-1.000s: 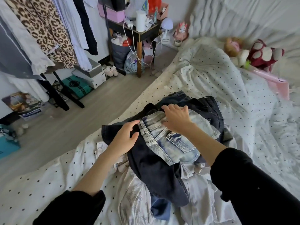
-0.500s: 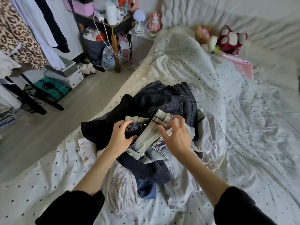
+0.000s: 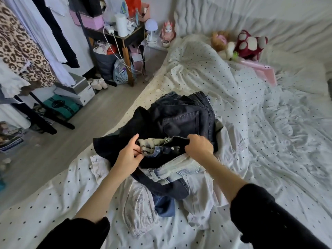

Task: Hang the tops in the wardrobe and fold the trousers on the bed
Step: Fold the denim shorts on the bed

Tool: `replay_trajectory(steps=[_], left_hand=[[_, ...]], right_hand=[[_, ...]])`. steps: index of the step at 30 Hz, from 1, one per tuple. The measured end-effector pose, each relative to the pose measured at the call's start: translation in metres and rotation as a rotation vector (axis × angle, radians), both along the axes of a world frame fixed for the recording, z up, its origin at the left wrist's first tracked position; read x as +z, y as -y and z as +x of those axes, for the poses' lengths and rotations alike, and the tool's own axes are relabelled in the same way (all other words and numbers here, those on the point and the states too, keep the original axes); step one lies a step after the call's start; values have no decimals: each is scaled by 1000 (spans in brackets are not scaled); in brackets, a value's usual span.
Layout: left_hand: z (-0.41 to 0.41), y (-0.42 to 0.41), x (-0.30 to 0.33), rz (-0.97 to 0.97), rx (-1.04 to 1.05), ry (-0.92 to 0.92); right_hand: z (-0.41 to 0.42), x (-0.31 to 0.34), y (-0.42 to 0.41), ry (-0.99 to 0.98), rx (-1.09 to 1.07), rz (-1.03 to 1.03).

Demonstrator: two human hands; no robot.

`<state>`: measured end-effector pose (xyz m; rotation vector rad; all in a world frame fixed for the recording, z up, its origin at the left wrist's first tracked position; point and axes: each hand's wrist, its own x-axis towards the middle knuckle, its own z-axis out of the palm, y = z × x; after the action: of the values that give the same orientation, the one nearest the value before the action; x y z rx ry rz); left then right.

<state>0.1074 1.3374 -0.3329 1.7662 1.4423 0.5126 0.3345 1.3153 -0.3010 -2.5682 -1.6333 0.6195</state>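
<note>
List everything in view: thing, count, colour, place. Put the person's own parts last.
light-wash jeans: one, pale blue, top of the pile, waistband gripped by both hands
dark jeans: at least one pair, near-black, in the pile on the bed
white tops: several, exact count unclear, under the jeans
bed: one, white dotted sheet
plush toys: a few, red and tan, at the bed's head
hanging clothes: several, leopard, white, black, on the rack at left
side table: one, dark, cluttered, beside the bed
shoeboxes: two, white, floor under the rack
left hand: grips the waistband's left end
right hand: grips the waistband's right end
</note>
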Motion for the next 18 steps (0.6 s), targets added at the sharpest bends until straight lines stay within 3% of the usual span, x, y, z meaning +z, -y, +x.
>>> replay_trajectory(steps=[4, 6, 15, 18], left_hand=[[-2, -8, -12, 51, -149, -269], [-1, -10, -15, 94, -111, -321], [37, 28, 37, 326, -274, -166], [64, 60, 60, 363, -337, -118]], right_hand=[[27, -2, 45, 22, 21, 89], [38, -1, 60, 23, 16, 143], [87, 29, 133, 48, -55, 403], [110, 39, 177, 8, -185, 454]])
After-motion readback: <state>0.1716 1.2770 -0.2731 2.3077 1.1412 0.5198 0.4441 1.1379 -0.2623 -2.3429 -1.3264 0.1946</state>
